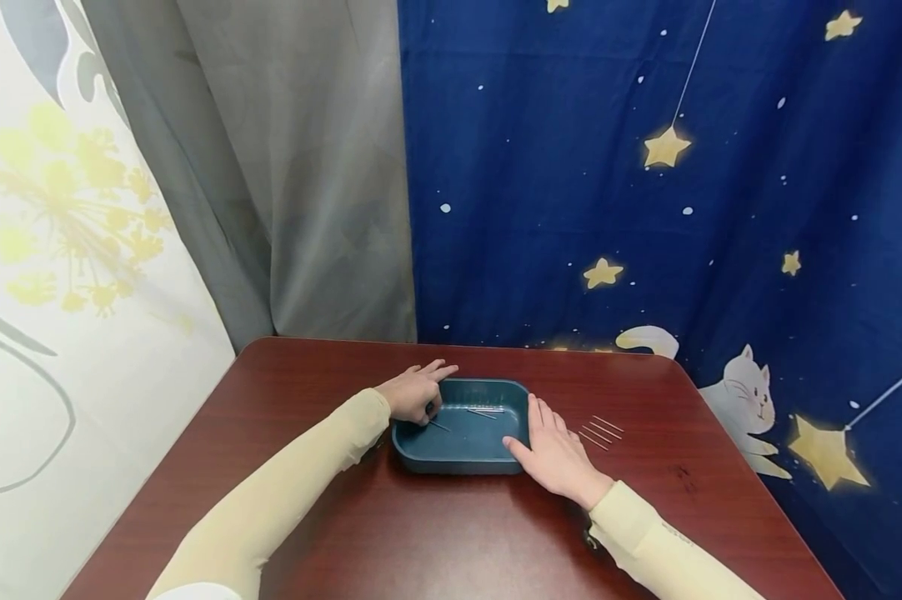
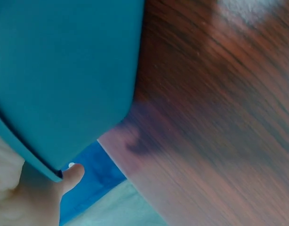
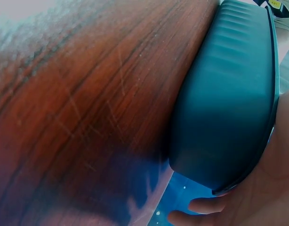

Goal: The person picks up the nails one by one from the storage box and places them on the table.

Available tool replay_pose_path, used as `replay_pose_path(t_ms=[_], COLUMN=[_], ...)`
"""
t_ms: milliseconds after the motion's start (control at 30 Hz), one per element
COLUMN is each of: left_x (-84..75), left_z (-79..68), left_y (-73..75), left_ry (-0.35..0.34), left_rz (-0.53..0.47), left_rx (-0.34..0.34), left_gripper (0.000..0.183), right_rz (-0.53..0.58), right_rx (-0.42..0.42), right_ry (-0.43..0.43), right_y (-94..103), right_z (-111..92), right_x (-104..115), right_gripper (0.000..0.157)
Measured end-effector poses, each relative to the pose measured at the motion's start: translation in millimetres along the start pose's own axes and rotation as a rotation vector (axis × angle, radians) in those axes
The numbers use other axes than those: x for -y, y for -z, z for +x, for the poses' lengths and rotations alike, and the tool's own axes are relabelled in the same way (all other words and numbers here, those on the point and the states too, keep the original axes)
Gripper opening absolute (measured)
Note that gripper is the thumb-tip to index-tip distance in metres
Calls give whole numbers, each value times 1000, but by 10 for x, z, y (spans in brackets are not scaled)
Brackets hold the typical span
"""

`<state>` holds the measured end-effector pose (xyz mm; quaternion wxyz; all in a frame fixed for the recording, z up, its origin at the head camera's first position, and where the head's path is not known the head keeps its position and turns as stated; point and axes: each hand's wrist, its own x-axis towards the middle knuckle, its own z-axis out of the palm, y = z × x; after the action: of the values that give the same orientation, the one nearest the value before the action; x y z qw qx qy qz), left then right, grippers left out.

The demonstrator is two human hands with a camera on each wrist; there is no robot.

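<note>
A dark teal rectangular tray sits on the table. My left hand reaches over its left rim. Thumb and index finger pinch one end of a thin metal rod, while the other fingers stretch out over the back rim. A few more thin rods lie on the tray floor near the back. My right hand rests along the right rim with its fingers straight and its thumb over the edge. Both wrist views show the tray's outer wall, and the rods are hidden there.
Several thin metal rods lie side by side on the reddish-brown wooden table, just right of my right hand. Behind the table hang a grey curtain and a blue starry curtain.
</note>
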<state>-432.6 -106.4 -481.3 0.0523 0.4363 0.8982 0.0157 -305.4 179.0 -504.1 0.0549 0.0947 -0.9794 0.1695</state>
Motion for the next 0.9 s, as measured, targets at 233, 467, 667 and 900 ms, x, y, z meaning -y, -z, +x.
replay_pose_path(t_ms=[233,467,667,900], left_x=[-37,-105,-118,-117], left_z=[-21,-109,-211,-383], left_y=[2,155,198,295], left_ry=[54,100,99,125], left_rz=[-34,-94,-120,-212], left_rx=[-29,-83,-126,-188], left_gripper=[27,25,25,21], right_rz=[-1,0,8,9], right_rx=[-6,-15,-11,-6], right_ry=[5,8,7,9], right_y=[-3,4,12,21], right_z=[-2,1,-11,-16], right_x=[4,4,7,2], right_gripper=[95,95,95,95])
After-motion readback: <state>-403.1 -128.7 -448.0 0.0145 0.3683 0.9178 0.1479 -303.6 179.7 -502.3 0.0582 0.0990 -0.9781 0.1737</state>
